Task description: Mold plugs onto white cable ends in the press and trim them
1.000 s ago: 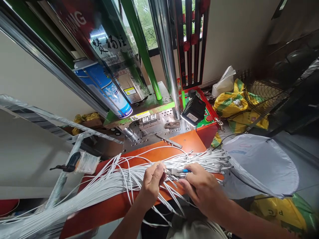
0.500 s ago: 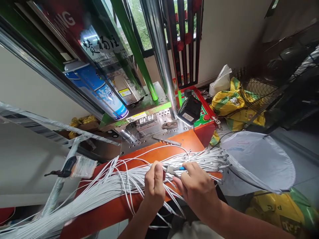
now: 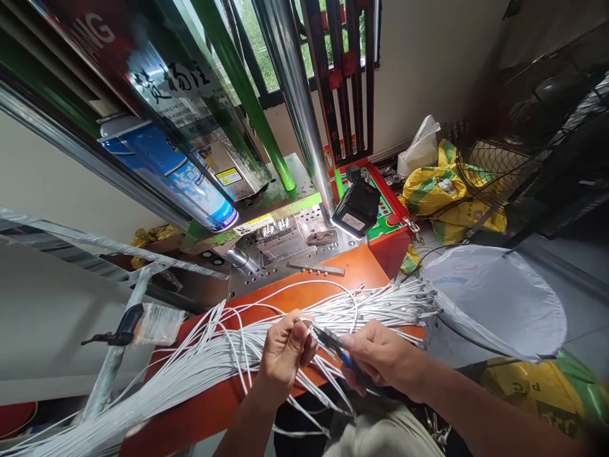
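Gripping a pair of blue-handled pliers [image 3: 333,344], the right hand [image 3: 383,355] sits just right of lower centre in the frame. The left hand [image 3: 280,355], left of centre, pinches a small white piece [image 3: 310,331] between thumb and fingers, which hide much of it. The hands are apart, bridged by the pliers — the tool's long axis slants from the right hand's fingers up and leftward to the pinched piece. Its jaws reach the piece at the left fingertips; whether they bite on it or merely lie against it cannot be told. The piece therefore lies left of and slightly above the right hand, nearest the left hand.

Behind the hands, a thick bundle of white cables [image 3: 190,368] sweeps from the lower left corner to right of centre, lying across an orange tabletop [image 3: 359,261]. Beyond the bundle — about mid-frame — a slim metal bar [image 3: 316,270] lies near the front edge of a metal plate [image 3: 276,270]. Farther back, a blue spray can [image 3: 176,171] leans at upper left.
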Demonstrator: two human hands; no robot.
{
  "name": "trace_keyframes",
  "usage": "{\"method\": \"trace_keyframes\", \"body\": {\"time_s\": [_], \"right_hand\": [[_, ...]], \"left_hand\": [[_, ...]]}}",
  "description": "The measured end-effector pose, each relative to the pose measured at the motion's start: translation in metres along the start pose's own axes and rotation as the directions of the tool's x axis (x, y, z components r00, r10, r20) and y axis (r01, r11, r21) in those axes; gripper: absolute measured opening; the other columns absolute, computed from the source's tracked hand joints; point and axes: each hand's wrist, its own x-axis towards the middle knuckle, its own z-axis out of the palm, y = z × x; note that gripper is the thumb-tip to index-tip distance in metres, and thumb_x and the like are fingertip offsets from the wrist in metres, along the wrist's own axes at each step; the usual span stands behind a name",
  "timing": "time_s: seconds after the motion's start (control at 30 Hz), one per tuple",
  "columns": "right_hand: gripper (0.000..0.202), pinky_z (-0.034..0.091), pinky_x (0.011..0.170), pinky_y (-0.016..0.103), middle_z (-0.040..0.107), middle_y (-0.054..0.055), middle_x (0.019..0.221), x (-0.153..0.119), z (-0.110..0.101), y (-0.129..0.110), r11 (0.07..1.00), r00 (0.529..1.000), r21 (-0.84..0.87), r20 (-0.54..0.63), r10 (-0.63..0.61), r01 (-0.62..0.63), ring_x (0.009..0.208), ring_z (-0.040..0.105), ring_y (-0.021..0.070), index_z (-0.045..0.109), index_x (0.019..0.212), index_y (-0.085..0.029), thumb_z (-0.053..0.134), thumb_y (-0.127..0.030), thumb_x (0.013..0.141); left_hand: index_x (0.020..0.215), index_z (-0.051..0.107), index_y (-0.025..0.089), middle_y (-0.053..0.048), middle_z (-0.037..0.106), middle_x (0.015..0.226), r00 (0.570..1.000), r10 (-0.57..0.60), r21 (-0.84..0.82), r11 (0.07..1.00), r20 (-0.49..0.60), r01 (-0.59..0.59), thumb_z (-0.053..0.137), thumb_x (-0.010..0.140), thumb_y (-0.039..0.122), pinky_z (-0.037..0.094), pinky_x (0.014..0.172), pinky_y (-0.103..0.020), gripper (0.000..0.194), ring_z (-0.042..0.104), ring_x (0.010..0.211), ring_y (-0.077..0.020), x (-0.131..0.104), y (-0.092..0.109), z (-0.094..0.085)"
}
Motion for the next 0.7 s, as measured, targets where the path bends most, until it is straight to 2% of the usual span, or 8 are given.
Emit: {"method": "trace_keyframes", "body": {"time_s": [0.07, 0.1, 0.17, 0.23, 0.3, 0.33, 0.53, 0.7], "right_hand": [[0.068, 0.037, 0.057, 0.027, 0.058, 0.002, 0.062, -0.002, 0.004, 0.001, 0.96, 0.991, -0.269, -0.091, -0.103, 0.075, 0.057, 0.052, 0.0131, 0.048, 0.057, -0.02, 0.044, -0.07, 0.103], [0.064, 0.039, 0.061, 0.028, 0.061, 0.003, 0.068, -0.004, 0.006, 0.003, 0.884, 0.967, -0.453, -0.155, -0.203, 0.113, 0.063, 0.054, 0.0144, 0.052, 0.061, -0.019, 0.042, -0.064, 0.107], [0.054, 0.042, 0.071, 0.031, 0.067, 0.007, 0.088, -0.006, 0.012, 0.007, 0.624, 0.861, -0.773, -0.233, -0.453, 0.119, 0.079, 0.059, 0.0185, 0.058, 0.068, -0.019, 0.043, -0.049, 0.11], [0.042, 0.044, 0.08, 0.035, 0.069, 0.011, 0.107, -0.007, 0.017, 0.013, 0.364, 0.723, -0.93, -0.212, -0.657, 0.057, 0.094, 0.061, 0.0237, 0.06, 0.073, -0.018, 0.048, -0.036, 0.109], [0.034, 0.046, 0.085, 0.038, 0.068, 0.013, 0.113, -0.005, 0.021, 0.018, 0.202, 0.63, -0.979, -0.157, -0.761, -0.001, 0.1, 0.06, 0.0268, 0.061, 0.076, -0.018, 0.053, -0.029, 0.107], [0.032, 0.046, 0.086, 0.039, 0.068, 0.013, 0.113, -0.004, 0.022, 0.02, 0.158, 0.606, -0.987, -0.14, -0.783, -0.023, 0.102, 0.06, 0.0276, 0.06, 0.075, -0.019, 0.055, -0.027, 0.106], [0.032, 0.043, 0.082, 0.037, 0.068, 0.012, 0.106, 0.005, 0.024, 0.019, 0.103, 0.566, -0.989, -0.144, -0.811, -0.104, 0.096, 0.058, 0.0262, 0.058, 0.074, -0.02, 0.056, -0.027, 0.105], [0.038, 0.033, 0.068, 0.034, 0.061, 0.005, 0.082, 0.005, 0.018, 0.021, 0.142, 0.643, -0.989, -0.138, -0.753, -0.047, 0.077, 0.053, 0.02, 0.056, 0.071, -0.02, 0.053, -0.028, 0.107]], "left_hand": [[0.075, 0.052, 0.021, 0.004, 0.042, 0.062, 0.998, 0.043, 0.084, 0.996, -0.054, -0.038, 0.062, 0.098, 0.057, 0.029, 0.05, -0.025, 0.045, 0.037, 0.051, -0.0096, 0.0, 0.0, 0.002], [0.074, 0.053, 0.02, 0.003, 0.044, 0.062, 0.993, 0.071, 0.144, 0.988, -0.093, -0.057, 0.061, 0.098, 0.058, 0.031, 0.051, -0.025, 0.045, 0.039, 0.053, -0.0103, 0.0, 0.0, 0.003], [0.074, 0.054, 0.02, 0.002, 0.048, 0.064, 0.977, 0.123, 0.245, 0.966, -0.172, -0.078, 0.058, 0.1, 0.058, 0.035, 0.053, -0.025, 0.046, 0.043, 0.056, -0.0117, -0.001, 0.002, 0.008], [0.075, 0.056, 0.02, 0.001, 0.048, 0.065, 0.958, 0.17, 0.323, 0.942, -0.23, -0.09, 0.053, 0.103, 0.055, 0.038, 0.056, -0.025, 0.045, 0.044, 0.058, -0.0124, -0.003, 0.004, 0.013], [0.076, 0.056, 0.02, 0.002, 0.049, 0.065, 0.937, 0.234, 0.406, 0.907, -0.26, -0.114, 0.05, 0.105, 0.051, 0.039, 0.058, -0.026, 0.043, 0.045, 0.059, -0.0127, -0.005, 0.005, 0.018], [0.075, 0.056, 0.02, 0.002, 0.049, 0.065, 0.928, 0.268, 0.451, 0.883, -0.26, -0.129, 0.049, 0.106, 0.049, 0.039, 0.058, -0.026, 0.043, 0.046, 0.059, -0.0129, -0.005, 0.005, 0.02], [0.074, 0.051, 0.022, 0.002, 0.05, 0.065, 0.899, 0.381, 0.64, 0.751, -0.218, -0.162, 0.044, 0.109, 0.042, 0.039, 0.059, -0.026, 0.041, 0.047, 0.058, -0.0132, -0.004, -0.002, 0.019], [0.075, 0.049, 0.022, 0.003, 0.048, 0.065, 0.915, 0.336, 0.642, 0.757, -0.222, -0.122, 0.047, 0.108, 0.042, 0.038, 0.059, -0.027, 0.038, 0.046, 0.059, -0.0133, -0.001, -0.005, 0.013]]}}
